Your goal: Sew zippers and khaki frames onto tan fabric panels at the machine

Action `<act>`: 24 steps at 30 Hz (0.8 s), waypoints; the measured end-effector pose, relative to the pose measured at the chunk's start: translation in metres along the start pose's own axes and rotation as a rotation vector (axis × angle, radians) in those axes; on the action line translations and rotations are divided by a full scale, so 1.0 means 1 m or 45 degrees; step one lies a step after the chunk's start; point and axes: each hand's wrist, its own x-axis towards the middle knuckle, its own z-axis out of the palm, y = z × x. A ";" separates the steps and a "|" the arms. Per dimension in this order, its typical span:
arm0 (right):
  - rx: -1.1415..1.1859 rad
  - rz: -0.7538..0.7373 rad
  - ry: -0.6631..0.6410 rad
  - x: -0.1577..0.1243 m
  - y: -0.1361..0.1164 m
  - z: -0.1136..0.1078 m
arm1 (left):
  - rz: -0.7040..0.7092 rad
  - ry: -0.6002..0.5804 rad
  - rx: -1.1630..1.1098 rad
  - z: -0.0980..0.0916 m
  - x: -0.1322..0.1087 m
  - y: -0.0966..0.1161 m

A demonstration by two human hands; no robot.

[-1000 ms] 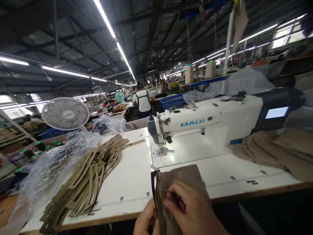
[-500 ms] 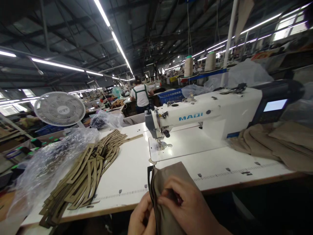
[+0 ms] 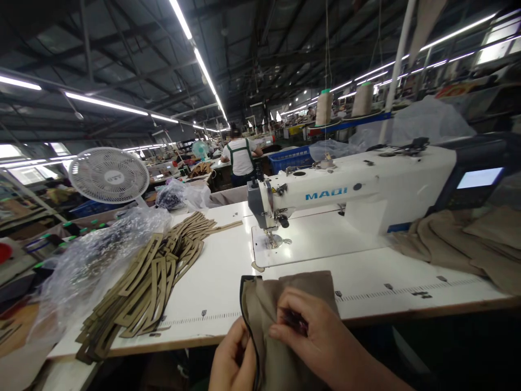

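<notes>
At bottom centre, a taupe fabric piece (image 3: 266, 307) with a dark edge is pinched by the fingers of the right hand (image 3: 313, 339), its edge clasped in the closed grip of the left hand (image 3: 234, 361). It is draped over the near rim of the white table (image 3: 222, 277). Behind, a white sewing machine (image 3: 358, 190) is seen; at left, olive cut strips (image 3: 150, 282); overhead, long ceiling light tubes (image 3: 203, 68).
</notes>
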 end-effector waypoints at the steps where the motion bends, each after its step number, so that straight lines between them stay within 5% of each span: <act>1: -0.010 -0.002 -0.012 -0.001 -0.001 -0.001 | 0.015 0.025 0.022 -0.002 0.001 -0.003; 11: -0.013 -0.013 -0.042 -0.008 0.017 -0.004 | 0.113 0.037 0.158 -0.003 0.002 -0.008; 19: 0.112 0.126 -0.165 -0.007 0.035 -0.014 | -0.068 -0.317 -0.277 0.001 -0.001 0.007; 24: 0.253 0.132 -0.109 -0.010 0.036 -0.017 | -0.209 -0.352 -0.522 0.003 -0.003 0.004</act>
